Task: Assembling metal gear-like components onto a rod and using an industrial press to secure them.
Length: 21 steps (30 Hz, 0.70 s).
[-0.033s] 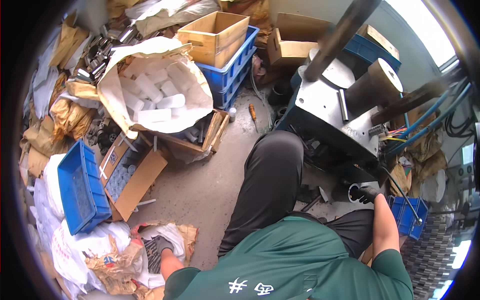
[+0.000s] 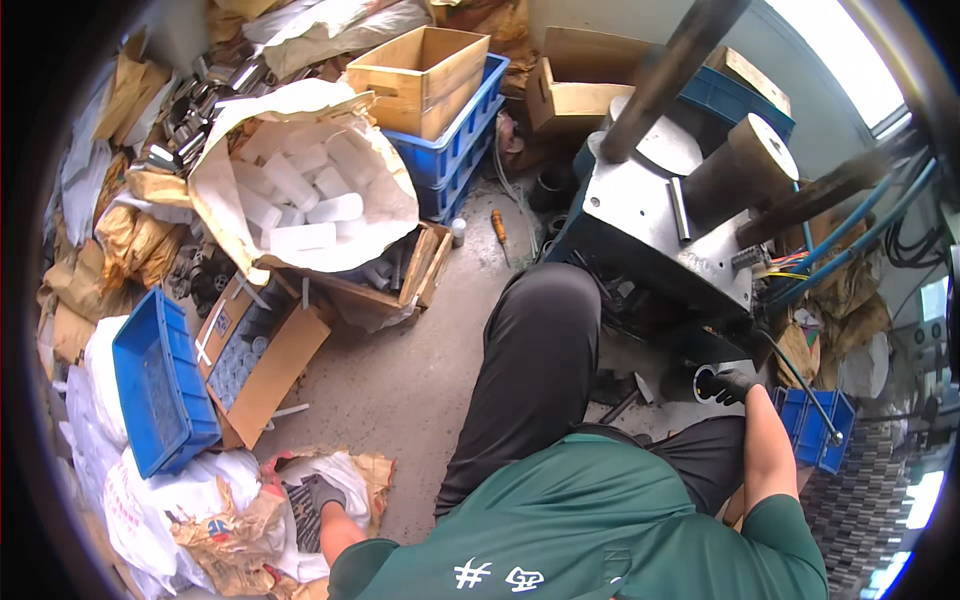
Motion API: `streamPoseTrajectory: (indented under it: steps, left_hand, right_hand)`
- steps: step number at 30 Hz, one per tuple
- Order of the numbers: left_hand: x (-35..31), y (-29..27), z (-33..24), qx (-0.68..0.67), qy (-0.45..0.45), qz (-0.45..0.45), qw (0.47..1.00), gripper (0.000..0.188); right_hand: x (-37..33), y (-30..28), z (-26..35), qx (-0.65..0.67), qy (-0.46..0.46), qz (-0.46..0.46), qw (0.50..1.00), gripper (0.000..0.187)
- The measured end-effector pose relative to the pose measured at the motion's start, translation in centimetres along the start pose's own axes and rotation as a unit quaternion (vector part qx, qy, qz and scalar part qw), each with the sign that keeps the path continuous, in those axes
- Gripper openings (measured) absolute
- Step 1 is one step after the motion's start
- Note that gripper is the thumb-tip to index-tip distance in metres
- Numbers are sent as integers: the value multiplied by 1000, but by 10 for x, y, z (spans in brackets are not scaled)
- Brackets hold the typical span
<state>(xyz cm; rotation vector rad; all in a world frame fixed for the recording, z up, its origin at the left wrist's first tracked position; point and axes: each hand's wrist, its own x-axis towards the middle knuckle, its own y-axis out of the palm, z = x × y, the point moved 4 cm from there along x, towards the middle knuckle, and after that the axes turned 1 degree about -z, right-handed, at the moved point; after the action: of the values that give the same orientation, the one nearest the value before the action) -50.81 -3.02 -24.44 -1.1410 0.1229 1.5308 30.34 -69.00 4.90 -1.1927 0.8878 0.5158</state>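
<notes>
My left hand [image 2: 324, 492], in a grey glove, reaches into an open sack [image 2: 375, 482] at the lower left. It is at a bundle of dark, thin metal pieces [image 2: 303, 512]; its fingertips are hard to see, so I cannot tell if they grip. On the right, below the machine, my dark-gloved right hand [image 2: 732, 386] has its fingers curled at the pale-rimmed mouth of a dark round cylinder [image 2: 682, 382]. What is between those fingers, if anything, is too small to make out.
The machine [image 2: 650, 225] with thick dark columns stands ahead right. White plastic cylinders fill a large sack [image 2: 230, 205]. A blue crate [image 2: 160, 385] and a carton [image 2: 280, 385] of round parts are at left. An orange-handled screwdriver [image 2: 499, 225] lies on the floor.
The whole view has shifted slightly, so the things ahead sit a little farther left. Both hands stay at the same places, the left in the sack and the right at the cylinder.
</notes>
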Motion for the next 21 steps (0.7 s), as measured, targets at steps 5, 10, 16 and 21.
streamPoseTrajectory:
  steps: [5, 10, 16, 21]
  left_hand:
    - [4, -17, 9, -231, -27, -55, 971, 49]
    - [-7, -53, -2, -289, -63, -25, 955, 41]
    - [-14, -96, -15, -154, 5, -25, 988, 38]
    - [-33, -125, -3, -59, 67, -14, 996, 36]
  right_hand:
    - [-3, 0, 1, -46, -12, 4, 999, 49]
    - [-3, 1, -1, -33, -20, -2, 999, 44]
    - [11, 0, -14, -65, -5, -3, 998, 36]
    - [34, 3, 5, -154, -237, 20, 959, 43]
